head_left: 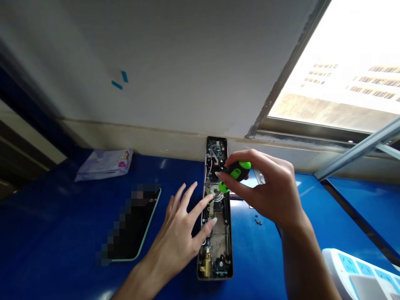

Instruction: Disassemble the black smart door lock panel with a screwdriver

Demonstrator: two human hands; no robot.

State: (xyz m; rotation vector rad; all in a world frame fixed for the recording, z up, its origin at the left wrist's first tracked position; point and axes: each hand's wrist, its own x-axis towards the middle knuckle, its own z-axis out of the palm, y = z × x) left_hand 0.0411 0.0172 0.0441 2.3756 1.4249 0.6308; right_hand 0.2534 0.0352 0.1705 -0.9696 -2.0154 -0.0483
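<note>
Phone (136, 229) and power strip (362, 273) flank the 2 hands (181, 229).

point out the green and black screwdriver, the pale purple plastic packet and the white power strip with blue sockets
Green and black screwdriver (236, 171): head view, handle.
Pale purple plastic packet (104, 164): head view, upper face.
White power strip with blue sockets (364, 269): head view, blue socket panel.
</note>
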